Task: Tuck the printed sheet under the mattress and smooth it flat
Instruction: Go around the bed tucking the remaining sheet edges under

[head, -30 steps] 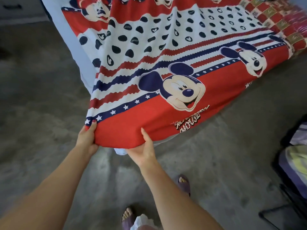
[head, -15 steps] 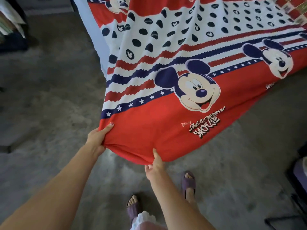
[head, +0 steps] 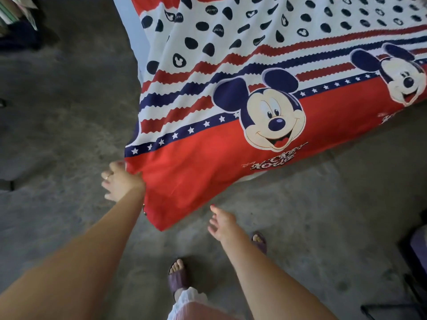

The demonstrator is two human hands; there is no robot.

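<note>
The printed sheet (head: 231, 172) is lying over the mattress (head: 129, 21), its red border corner hanging down to a point above the grey floor (head: 57, 112). Bare floor is lying open to the left of the bed and in front of it, where two feet in purple sandals (head: 178, 277) are standing. The left hand (head: 120, 181) is touching the sheet's left edge just below the starred blue band; whether its grip is pinching the cloth cannot be told through the blur. The right hand (head: 221, 221) is hovering just right of the hanging corner, apart from it, fingers spread loosely, holding nothing.
</note>
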